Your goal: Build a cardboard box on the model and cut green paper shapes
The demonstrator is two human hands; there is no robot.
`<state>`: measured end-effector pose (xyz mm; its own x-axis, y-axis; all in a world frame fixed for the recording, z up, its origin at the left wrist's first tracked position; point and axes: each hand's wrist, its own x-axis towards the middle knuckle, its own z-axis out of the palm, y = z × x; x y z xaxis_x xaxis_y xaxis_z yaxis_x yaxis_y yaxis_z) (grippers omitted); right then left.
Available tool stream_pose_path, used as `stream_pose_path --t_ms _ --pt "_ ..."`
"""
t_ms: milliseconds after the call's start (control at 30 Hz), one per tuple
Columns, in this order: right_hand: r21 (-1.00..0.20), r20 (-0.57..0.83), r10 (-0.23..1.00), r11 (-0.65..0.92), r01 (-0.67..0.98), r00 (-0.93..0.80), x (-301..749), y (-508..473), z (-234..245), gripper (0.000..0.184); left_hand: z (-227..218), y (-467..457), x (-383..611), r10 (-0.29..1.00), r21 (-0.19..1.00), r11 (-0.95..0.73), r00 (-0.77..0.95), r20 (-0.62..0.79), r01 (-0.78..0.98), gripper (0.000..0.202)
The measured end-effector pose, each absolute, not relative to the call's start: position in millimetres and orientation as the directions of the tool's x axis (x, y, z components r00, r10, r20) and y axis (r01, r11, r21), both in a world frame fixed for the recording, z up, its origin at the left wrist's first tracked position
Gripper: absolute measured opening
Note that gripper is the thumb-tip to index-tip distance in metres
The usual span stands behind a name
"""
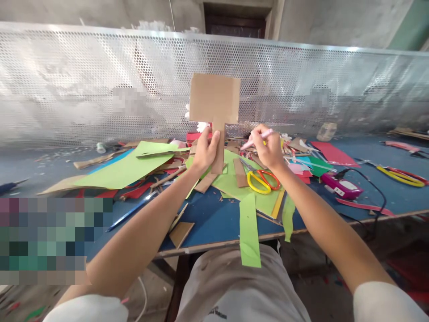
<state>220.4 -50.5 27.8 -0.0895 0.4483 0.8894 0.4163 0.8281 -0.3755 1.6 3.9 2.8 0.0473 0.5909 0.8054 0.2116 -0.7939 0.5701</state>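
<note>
My left hand (205, 150) is closed round the narrow stem of a brown cardboard cut-out (214, 100), shaped like a paddle with a wide square top, and holds it upright above the blue table (217, 223). My right hand (266, 145) is closed on a pink pen or marker (256, 138) just right of the stem, over the paper scraps. Yellow and orange scissors (263, 181) lie on green paper right below my right hand.
Green paper sheets (134, 165), red and brown scraps and cardboard strips litter the table. A green strip (250, 232) hangs over the front edge. A pink tool (342, 185) with a black cable lies right. A perforated metal screen (100, 85) runs behind.
</note>
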Motion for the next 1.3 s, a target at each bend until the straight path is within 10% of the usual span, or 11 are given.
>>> stream_pose_path --t_ms 200,433,800,900,1100,1300 --pt "-0.481 0.701 0.623 0.772 0.415 -0.348 210.3 -42.7 19.4 0.028 1.9 7.2 5.0 0.629 0.649 -0.732 -0.16 0.761 0.208 0.045" --pt "-0.022 0.551 0.465 0.838 0.545 -0.693 196.7 -43.5 1.3 0.048 5.5 9.3 8.2 0.639 0.678 -0.72 -0.236 0.732 0.152 0.051" --pt "0.301 0.52 0.356 0.774 0.557 -0.776 200.2 -40.4 -2.9 0.041 6.5 6.1 8.6 0.567 0.614 -0.774 -0.264 0.78 0.153 0.051" --pt "0.156 0.589 0.353 0.832 0.532 -0.726 199.7 -42.4 -1.3 0.039 7.2 0.6 10.0 0.552 0.584 -0.8 -0.21 0.807 0.14 0.053" --pt "-0.5 0.77 0.601 0.777 0.382 -0.214 195.4 -43.7 8.3 0.041 6.1 -19.4 15.0 0.592 0.585 -0.8 0.018 0.806 0.138 0.043" --pt "-0.69 0.68 0.713 0.702 0.178 -0.172 193.5 -41.8 16.3 0.042 1.5 -22.9 15.9 0.642 0.628 -0.765 0.239 0.729 0.14 0.044"
